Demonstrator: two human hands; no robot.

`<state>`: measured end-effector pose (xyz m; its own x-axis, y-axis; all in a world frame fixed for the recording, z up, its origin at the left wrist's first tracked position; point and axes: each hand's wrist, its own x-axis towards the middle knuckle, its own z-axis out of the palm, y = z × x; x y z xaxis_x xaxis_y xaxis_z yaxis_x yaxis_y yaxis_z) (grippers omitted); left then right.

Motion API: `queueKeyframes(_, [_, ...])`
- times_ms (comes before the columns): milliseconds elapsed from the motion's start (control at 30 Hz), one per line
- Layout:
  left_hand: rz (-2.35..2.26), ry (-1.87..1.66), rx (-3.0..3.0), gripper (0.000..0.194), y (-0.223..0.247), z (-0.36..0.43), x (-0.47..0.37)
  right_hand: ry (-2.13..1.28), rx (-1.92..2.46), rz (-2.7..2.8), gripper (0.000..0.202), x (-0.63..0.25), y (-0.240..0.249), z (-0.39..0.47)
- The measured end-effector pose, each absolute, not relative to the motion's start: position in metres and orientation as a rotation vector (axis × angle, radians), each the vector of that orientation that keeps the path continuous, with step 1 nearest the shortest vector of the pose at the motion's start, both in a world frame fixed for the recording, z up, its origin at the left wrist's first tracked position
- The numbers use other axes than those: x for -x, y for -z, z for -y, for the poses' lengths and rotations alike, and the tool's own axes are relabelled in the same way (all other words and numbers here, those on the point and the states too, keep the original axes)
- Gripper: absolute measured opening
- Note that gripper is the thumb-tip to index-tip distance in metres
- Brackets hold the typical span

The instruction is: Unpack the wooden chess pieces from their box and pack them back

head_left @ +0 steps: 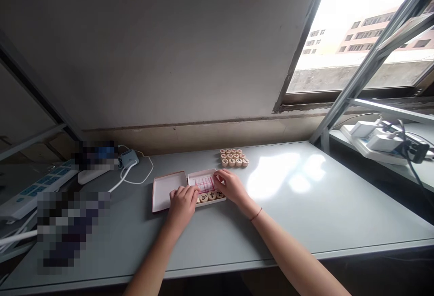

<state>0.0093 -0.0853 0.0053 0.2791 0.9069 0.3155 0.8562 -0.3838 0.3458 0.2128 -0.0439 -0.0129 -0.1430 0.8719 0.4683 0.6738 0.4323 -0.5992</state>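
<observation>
A shallow white box lies on the grey table, with a red-lined sheet inside and a row of round wooden pieces with dark characters along its near side. My left hand rests at the box's left side, fingers curled over the edge; whether they hold anything is hidden. At the right side of the box, my right hand has thumb and forefinger bent together over the sheet's corner, and what is between them is too small to tell. The red-edged lid lies left of the box, white inside up.
Several round wooden pieces stand in rows behind the box. At the left are a power strip, a white cable and a small adapter. A metal frame and plugged-in chargers stand at the right. The table's front edge is near.
</observation>
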Motion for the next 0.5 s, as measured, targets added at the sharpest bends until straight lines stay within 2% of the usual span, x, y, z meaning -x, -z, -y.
queueKeyframes(167, [-1.728, -0.646, -2.484, 0.023, -0.0034, 0.0857, -0.0117, -0.281, 1.317, 1.951, 0.015, -0.2079, 0.0125, 0.0463])
queueKeyframes(500, [-1.667, -0.738, -2.604, 0.036, 0.0016, 0.0807, -0.0085, -0.202, 1.205, 1.984, 0.016, -0.2124, 0.0067, 0.0470])
